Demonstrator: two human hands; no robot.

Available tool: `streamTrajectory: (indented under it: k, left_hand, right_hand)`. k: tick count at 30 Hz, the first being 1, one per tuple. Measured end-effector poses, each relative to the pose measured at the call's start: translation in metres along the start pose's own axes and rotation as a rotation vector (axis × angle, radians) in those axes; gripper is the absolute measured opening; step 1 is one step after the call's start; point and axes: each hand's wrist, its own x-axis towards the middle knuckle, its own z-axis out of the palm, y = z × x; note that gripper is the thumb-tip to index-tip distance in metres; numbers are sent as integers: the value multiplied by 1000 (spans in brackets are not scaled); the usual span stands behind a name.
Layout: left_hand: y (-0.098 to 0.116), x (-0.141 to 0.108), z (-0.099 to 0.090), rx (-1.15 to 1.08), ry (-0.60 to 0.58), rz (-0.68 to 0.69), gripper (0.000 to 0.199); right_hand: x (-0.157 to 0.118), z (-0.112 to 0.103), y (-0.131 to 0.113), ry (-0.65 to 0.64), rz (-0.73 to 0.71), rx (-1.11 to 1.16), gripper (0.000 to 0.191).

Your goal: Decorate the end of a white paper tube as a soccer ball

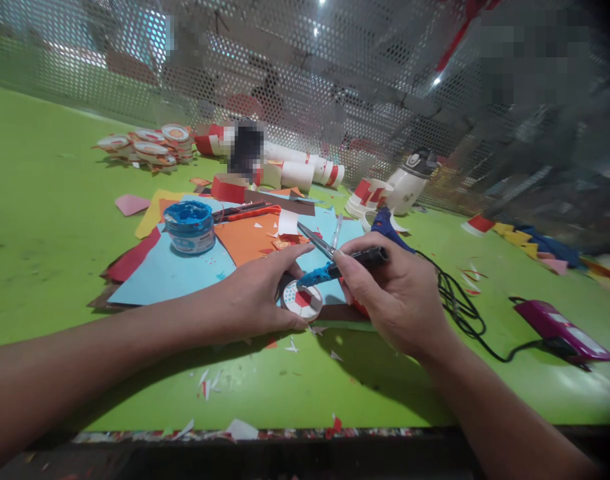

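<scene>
My left hand [265,290] has its thumb and fingers around a small round white disc [312,309]. The disc shows a red centre, dark lines and blue dots on one section. My right hand [397,293] grips a black pen-like tool [365,257] whose front end is coated in blue paint, its tip touching or just above the disc. A pointed metal blade [315,240] also sticks out from between the right fingers; its kind is unclear. Behind my left hand an open jar of blue paint [191,239] stands on light blue paper [159,277].
Orange paper [245,237] and scraps lie beyond my hands. Stacked paper discs [152,150], white-and-red cups [297,175] and a white kettle [409,180] stand farther back. At right are a black cord [455,307] and a purple power strip [565,330]. A perforated metal screen [305,87] runs behind.
</scene>
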Motion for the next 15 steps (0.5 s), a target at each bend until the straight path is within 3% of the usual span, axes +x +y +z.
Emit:
streamTrajectory:
  k: [10, 15]
  left_hand:
    - [-3, 0, 1, 1, 6, -4, 92]
    - [1, 0, 0, 8, 0, -24, 83]
  right_hand:
    - [2, 0, 3, 22, -10, 7, 12]
    - [4, 4, 4, 48, -20, -5, 13]
